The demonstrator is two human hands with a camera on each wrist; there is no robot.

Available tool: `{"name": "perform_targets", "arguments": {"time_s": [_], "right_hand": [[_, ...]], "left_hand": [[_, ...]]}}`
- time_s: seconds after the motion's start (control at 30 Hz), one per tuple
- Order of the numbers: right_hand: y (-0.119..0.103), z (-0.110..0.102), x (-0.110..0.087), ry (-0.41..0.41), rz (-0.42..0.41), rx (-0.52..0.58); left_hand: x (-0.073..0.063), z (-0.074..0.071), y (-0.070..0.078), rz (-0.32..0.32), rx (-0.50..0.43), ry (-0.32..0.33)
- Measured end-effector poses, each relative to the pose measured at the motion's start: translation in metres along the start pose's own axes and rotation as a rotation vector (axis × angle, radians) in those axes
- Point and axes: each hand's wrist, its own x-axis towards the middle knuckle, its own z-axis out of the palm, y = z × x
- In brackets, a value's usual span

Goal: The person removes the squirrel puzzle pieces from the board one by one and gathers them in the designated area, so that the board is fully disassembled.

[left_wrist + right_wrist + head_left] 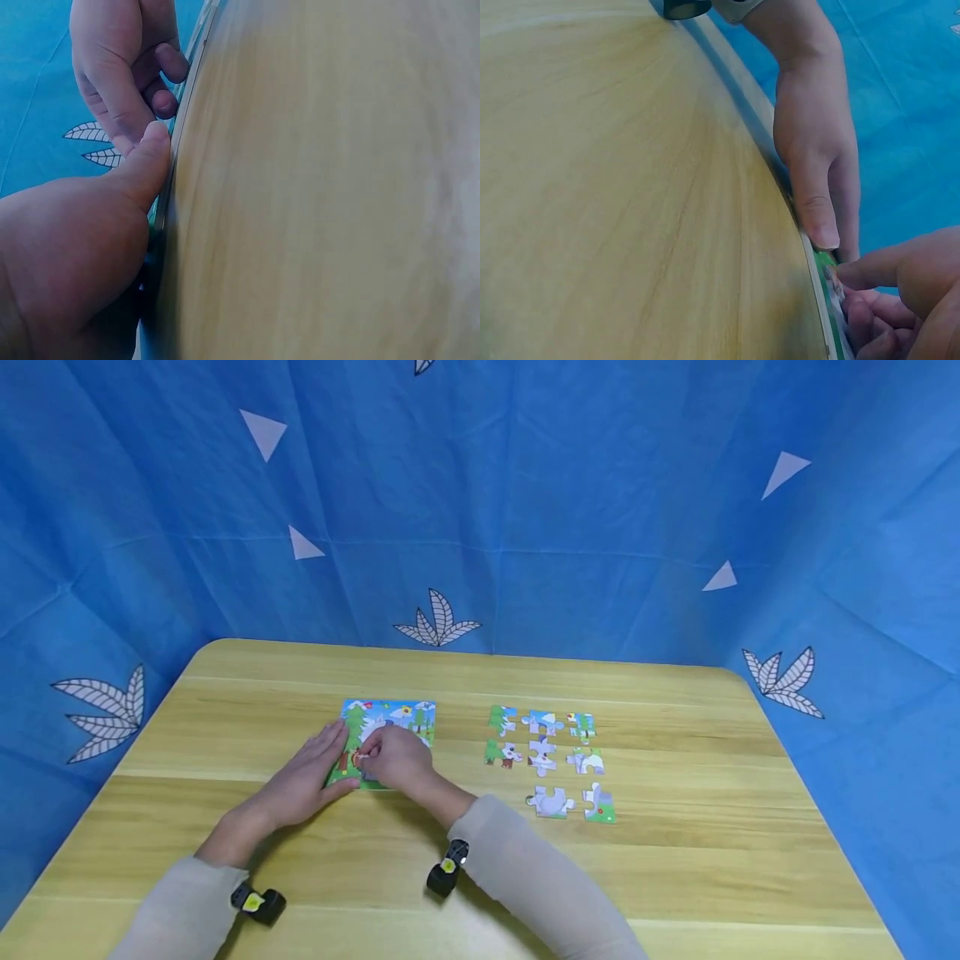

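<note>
Pinching at the lower left corner of the colourful square jigsaw board [390, 727], your right hand [396, 757] has its fingers curled in, thumb and forefinger closed on what looks like a small puzzle piece [358, 757] with red and white on it; the right wrist view shows those fingertips [859, 274] bunched against the board's green edge [826, 274], though the piece itself is too hidden there to make out. The board lies flat on the pale wooden table [675, 877], a little left of the table's middle and towards its far side. Your left hand [311, 772] lies just left of the right one, fingers straight and pressed together, flat on the board's left edge and the table beside it; in the left wrist view its thumb [146, 161] rests along the board's rim and touches the right hand's fingers [124, 90].

Right of the board, well apart from both hands, you have eight loose cardboard puzzle pieces [546, 760] laid face up in three rows, printed in green, white and blue. Blue cloth with white leaf and triangle prints [525, 510] hangs behind the table and round its sides. Both your forearms wear beige sleeves [525, 868], each with a small black wrist camera [447, 867].
</note>
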Motion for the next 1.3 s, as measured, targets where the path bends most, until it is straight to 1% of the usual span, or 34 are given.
{"name": "perform_targets", "arguments": {"time_s": [0.07,0.17,0.37,0.53,0.67,0.9,1.1,1.3], "right_hand": [[-0.0012,0.0002,-0.0001,0.001,0.01,-0.017],[-0.0025,0.0001,-0.0001,-0.002,0.021,-0.034],[-0.0029,-0.0001,0.0003,-0.009,0.023,-0.048],[-0.0024,0.0003,0.0001,-0.003,0.016,-0.022],[-0.0036,0.0001,-0.0007,0.003,0.028,0.003],[-0.0044,0.0014,0.001,0.02,0.044,0.063],[-0.001,0.0025,0.0032,0.042,0.024,0.098],[0.0008,0.0015,0.0029,0.025,0.036,0.124]], "left_hand": [[-0.0003,0.0015,-0.0002,0.005,-0.002,0.018],[-0.0005,0.0017,0.0001,-0.002,-0.004,0.026],[-0.0002,-0.0018,0.0019,-0.048,0.017,-0.01],[-0.0004,-0.0022,0.002,-0.05,0.018,-0.015],[0.0001,-0.0022,0.0017,-0.049,0.027,-0.012],[0.0,-0.0031,0.0012,-0.066,0.038,-0.008],[0.0005,-0.003,0.0003,-0.068,0.04,-0.01],[0.0001,-0.0034,0.0015,-0.068,0.028,-0.014]]}}
